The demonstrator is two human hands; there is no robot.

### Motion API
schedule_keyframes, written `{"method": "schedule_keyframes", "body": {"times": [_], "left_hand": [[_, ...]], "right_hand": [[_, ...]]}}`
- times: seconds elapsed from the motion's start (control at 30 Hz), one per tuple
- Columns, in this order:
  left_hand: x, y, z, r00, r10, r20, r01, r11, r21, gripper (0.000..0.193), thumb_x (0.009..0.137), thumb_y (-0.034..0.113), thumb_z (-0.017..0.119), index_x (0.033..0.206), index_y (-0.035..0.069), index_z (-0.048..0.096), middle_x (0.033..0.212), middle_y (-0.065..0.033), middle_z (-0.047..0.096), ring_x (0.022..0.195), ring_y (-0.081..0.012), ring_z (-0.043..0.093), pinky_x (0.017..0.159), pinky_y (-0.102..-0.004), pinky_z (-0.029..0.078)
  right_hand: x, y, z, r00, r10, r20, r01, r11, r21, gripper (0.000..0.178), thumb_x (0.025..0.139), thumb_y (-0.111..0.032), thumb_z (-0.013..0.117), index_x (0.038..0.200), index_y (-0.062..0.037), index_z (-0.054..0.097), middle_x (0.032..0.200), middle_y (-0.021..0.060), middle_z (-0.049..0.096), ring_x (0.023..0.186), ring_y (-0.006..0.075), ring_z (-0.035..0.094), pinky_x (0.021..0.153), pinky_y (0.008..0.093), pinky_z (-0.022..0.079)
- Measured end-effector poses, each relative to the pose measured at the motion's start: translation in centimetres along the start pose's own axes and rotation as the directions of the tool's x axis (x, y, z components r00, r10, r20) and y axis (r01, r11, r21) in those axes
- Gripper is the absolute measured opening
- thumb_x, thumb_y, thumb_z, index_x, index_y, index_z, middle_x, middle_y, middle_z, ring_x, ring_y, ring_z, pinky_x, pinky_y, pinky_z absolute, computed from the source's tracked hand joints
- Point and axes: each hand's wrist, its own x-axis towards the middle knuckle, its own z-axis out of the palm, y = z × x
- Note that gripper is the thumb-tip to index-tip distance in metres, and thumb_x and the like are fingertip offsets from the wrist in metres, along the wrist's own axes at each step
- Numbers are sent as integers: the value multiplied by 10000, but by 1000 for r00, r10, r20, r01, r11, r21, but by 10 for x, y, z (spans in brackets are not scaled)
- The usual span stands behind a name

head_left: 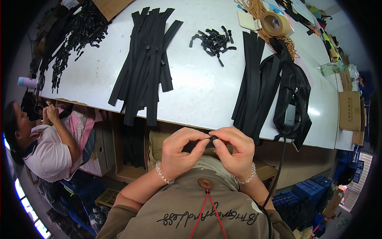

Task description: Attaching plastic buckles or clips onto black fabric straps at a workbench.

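Both my hands are raised in front of my chest, just off the table's near edge. Between their fingertips is a small black piece (pixel 213 138), mostly covered, so its exact kind does not show. My left hand (pixel 182 151) pinches its left side with thumb and forefinger. From the other side, my right hand (pixel 236 150) grips it in the same way. Beyond them on the white table lie a small heap of black zipper pulls (pixel 215 42), a crossed stack of black zipper strips (pixel 148 59) and a second bundle of strips (pixel 251 79).
A black mesh bag (pixel 293 95) lies at the table's right, near a tape roll (pixel 273 23) and tan cord (pixel 254 6). More black pulls (pixel 85 30) cover the far left. A co-worker (pixel 49 147) sits at left. Blue crates (pixel 312 189) stand at lower right.
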Motion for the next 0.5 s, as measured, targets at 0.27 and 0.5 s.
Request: {"method": "schedule_keyframes", "body": {"times": [0.27, 0.5], "left_hand": [[0, 9, -2, 905, -374, 204, 423, 844, -328, 111, 758, -68, 651, 847, -18, 607, 857, -70, 608, 771, -85, 580, 667, -197, 485], [0, 6, 0, 964, -244, 103, 263, 932, -250, 100, 734, -40, 669, 814, -6, 619, 817, -55, 612, 714, -77, 598, 631, -198, 498]], "right_hand": [[-9, 3, 11, 975, 209, -75, -172, 924, 342, 139, 844, 50, 553, 958, 56, 632, 948, 100, 599, 646, 62, 541, 521, 181, 444], [-9, 5, 23, 968, 202, -147, -130, 910, 394, 122, 860, 36, 534, 954, 60, 608, 947, 106, 586, 633, 69, 547, 518, 184, 472]]}}
